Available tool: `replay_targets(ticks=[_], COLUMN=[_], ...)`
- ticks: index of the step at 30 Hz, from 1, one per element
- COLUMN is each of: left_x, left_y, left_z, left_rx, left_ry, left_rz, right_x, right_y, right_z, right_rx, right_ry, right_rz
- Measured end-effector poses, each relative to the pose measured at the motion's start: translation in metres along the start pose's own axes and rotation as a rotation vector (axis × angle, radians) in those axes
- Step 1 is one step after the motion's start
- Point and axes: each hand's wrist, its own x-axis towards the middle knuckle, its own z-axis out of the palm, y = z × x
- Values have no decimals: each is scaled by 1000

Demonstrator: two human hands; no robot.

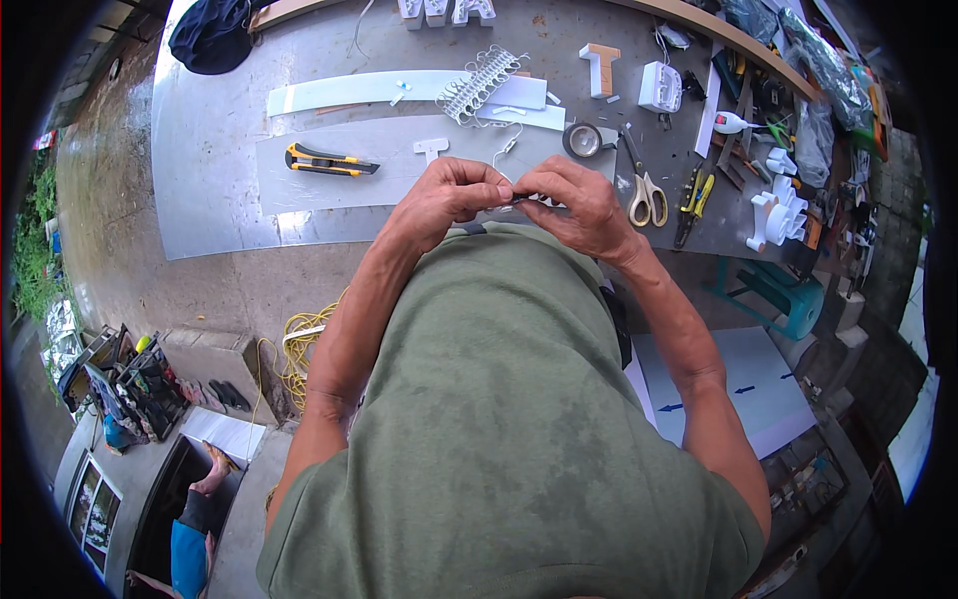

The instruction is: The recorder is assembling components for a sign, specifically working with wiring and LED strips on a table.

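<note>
A grey counter (205, 190) carries a black tape roll (570, 142). On the roll's near side and to its left, the left hand (454, 195) and right hand (582, 205) pinch a small dark piece (517, 199) between fingertips. A white wire (502, 150) runs toward them; a hard tug could break it, a loose pinch drop the piece.

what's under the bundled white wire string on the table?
The white wire string lies across a long white strip near its right end; another white strip shows on the side nearer the person. Anything directly beneath the dense loops is covered.
</note>
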Motion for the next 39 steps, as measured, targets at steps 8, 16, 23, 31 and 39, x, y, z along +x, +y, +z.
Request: replay_targets(ticks=[8, 16, 23, 31, 39], left_x=[2, -2, -3, -1, -2], left_y=[-7, 1, 1, 0, 4], left_z=[4, 15, 16, 6, 9], left_rx=[219, 969, 996, 373, 213], left_ry=[29, 211, 164, 120, 129], left_rz=[278, 799, 855, 236, 150], right_x=[-3, -4, -10, -8, -11], right_y=[5, 0, 0, -13, -7], right_z=[-4, -6, -4, 5, 14], right_rx=[-47, 114, 574, 290, -271], right_ry=[31, -59, -63, 83, 153], right_rz=[-9, 327, 806, 482, -89])
